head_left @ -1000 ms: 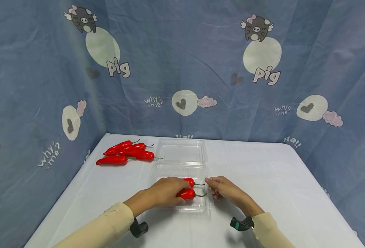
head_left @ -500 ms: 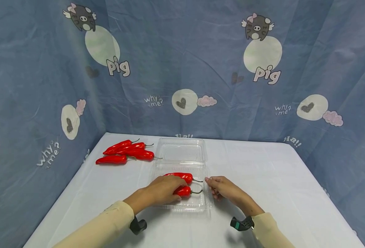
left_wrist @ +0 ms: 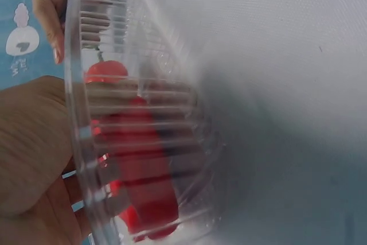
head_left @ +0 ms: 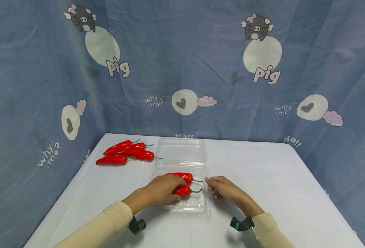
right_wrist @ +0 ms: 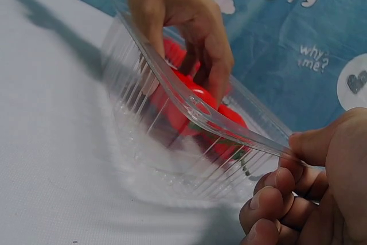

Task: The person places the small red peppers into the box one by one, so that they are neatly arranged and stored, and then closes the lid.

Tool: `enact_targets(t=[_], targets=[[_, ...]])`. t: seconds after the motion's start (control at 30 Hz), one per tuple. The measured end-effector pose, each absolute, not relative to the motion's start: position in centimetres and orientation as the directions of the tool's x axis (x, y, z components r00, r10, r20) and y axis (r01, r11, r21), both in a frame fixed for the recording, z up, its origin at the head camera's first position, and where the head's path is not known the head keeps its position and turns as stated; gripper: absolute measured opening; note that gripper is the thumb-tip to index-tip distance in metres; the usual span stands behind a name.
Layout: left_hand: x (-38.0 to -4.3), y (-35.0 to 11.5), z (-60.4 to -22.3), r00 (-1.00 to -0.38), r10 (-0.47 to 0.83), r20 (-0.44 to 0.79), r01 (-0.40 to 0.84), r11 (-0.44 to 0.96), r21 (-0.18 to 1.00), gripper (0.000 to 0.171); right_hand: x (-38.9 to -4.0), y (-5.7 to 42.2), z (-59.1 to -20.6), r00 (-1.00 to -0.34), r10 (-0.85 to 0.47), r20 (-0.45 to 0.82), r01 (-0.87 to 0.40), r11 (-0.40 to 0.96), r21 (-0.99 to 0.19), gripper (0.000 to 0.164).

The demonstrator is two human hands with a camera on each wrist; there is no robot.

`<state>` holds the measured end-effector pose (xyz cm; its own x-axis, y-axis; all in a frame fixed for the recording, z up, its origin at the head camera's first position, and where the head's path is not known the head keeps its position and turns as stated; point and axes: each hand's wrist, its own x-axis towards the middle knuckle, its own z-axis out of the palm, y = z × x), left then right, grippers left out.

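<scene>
In the head view, a clear plastic clamshell box (head_left: 198, 204) lies with its lid (head_left: 181, 151) folded back, away from me. Inside are two red chili peppers side by side, stems pointing right. My left hand (head_left: 161, 189) reaches in from the left and grips the nearer chili pepper (head_left: 183, 190), covering its tip end. The farther chili pepper (head_left: 185, 177) lies just beyond those fingers. At the box's right side is my right hand (head_left: 224, 189); the right wrist view shows its thumb and forefinger pinching the rim (right_wrist: 269, 146), other fingers curled below.
Several more red chili peppers (head_left: 133, 151) lie in a loose pile at the table's back left, one stem reaching toward the box. A white cloth covers the table (head_left: 263, 179). A blue printed curtain (head_left: 201, 69) stands behind and at the sides.
The left hand and nearer chili pepper have shifted slightly left and away from me. The farther pepper has also moved a little away and shows more. The right hand stays still.
</scene>
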<state>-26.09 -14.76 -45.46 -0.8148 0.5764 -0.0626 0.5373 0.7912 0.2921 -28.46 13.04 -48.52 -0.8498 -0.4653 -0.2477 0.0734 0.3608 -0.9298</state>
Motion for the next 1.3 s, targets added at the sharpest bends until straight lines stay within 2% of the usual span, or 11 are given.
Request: enact_targets(t=[0.3,0.6,0.87,1.1,1.3], targets=[[-26.3,-15.8,-44.5,-0.823,0.566,-0.046,0.520,0.783,0.342,0.052,-28.4,13.1,-48.4,-0.847,-0.471,-0.247,0.071,0.360,-0.930,0.044],[-27.1,-17.9,-42.3,-0.876,0.481,-0.044,0.422,0.807,0.413,0.051,-28.4,13.0,-48.5,-0.851,-0.463,-0.248,0.068,0.370,-0.927,0.046],[-28.2,-20.3,-40.2,-0.909,0.416,-0.006,0.379,0.833,0.403,0.045,-28.4,13.1,-48.5,-0.850,-0.467,-0.243,0.066,0.364,-0.929,0.045],[-29.1,-23.2,-40.5,-0.904,0.424,0.049,0.412,0.836,0.363,0.044,-28.4,13.2,-48.6,-0.845,-0.474,-0.247,0.069,0.361,-0.930,0.045],[-29.8,-25.9,-41.1,-0.926,0.373,0.067,0.370,0.853,0.368,0.044,-28.4,13.1,-48.4,-0.846,-0.472,-0.247,0.067,0.366,-0.928,0.045]])
